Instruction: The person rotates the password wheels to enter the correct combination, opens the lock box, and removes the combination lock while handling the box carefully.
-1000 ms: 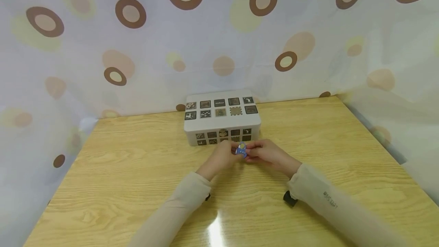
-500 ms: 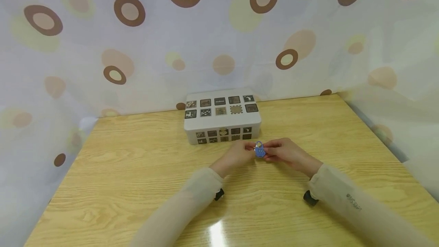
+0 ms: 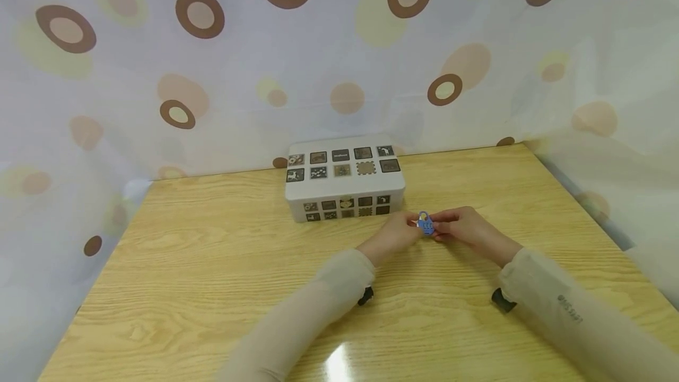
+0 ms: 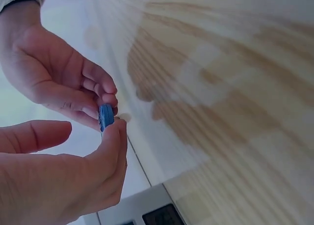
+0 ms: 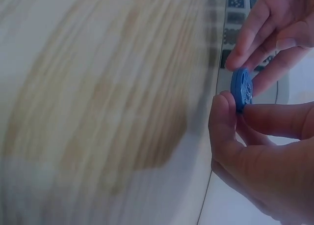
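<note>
A small blue combination padlock (image 3: 426, 226) with number dials is held up in front of the box's right end, its shackle on top. My right hand (image 3: 469, 230) pinches its edge between thumb and fingers, as the right wrist view shows with the padlock (image 5: 241, 90) edge-on. From the other side, my left hand (image 3: 391, 239) reaches to the padlock. Its fingertips are right at the padlock (image 4: 106, 117) in the left wrist view, while its thumb (image 4: 51, 135) stands apart from it.
A white box (image 3: 345, 187) with dark picture squares and a gold clasp (image 3: 346, 201) on its front stands at the back of the wooden table (image 3: 201, 264). Behind it hangs a white curtain (image 3: 313, 63) with circle prints.
Both hands have moved right together with the padlock, from in front of the box's clasp side to its right end. The padlock has turned its dial face toward the head camera.
</note>
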A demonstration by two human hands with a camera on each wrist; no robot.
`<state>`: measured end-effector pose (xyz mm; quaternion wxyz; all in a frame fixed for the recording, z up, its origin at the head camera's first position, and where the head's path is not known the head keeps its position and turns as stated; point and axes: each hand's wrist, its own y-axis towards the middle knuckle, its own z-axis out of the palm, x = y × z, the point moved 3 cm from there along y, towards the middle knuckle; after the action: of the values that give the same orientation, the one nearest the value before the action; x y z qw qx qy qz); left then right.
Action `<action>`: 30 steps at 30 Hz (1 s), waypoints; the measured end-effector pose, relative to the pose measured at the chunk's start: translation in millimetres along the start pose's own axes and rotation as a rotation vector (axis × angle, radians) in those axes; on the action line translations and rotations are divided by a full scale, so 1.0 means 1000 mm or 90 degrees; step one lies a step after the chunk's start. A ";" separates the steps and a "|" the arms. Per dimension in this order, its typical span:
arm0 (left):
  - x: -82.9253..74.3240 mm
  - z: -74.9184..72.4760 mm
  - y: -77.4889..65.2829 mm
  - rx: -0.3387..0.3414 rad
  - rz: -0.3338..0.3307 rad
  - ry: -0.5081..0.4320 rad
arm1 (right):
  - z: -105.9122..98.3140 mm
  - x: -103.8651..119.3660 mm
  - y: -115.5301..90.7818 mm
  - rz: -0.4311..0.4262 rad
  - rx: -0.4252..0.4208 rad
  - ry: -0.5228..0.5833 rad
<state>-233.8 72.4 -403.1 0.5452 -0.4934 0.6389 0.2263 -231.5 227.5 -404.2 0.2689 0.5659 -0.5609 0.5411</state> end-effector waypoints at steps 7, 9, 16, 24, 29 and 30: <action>-0.003 0.017 0.011 -0.008 -0.019 -0.051 | -0.016 -0.007 0.000 0.013 -0.011 -0.031; -0.004 0.019 0.013 -0.021 -0.028 -0.049 | -0.019 -0.008 0.001 0.014 -0.015 -0.041; -0.005 0.023 0.019 -0.057 -0.050 -0.050 | -0.029 -0.011 0.004 0.016 -0.031 -0.057; -0.007 0.026 0.024 -0.060 -0.080 -0.067 | -0.034 -0.011 0.005 0.030 -0.030 -0.061; -0.008 0.027 0.026 -0.059 -0.086 -0.061 | -0.034 -0.010 0.005 0.028 -0.037 -0.067; -0.008 0.027 0.027 -0.060 -0.089 -0.060 | -0.034 -0.010 0.006 0.023 -0.039 -0.075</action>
<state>-245.4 108.8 -410.2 0.5656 -0.5507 0.5649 0.2402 -245.5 260.8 -405.7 0.2426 0.5778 -0.6026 0.4940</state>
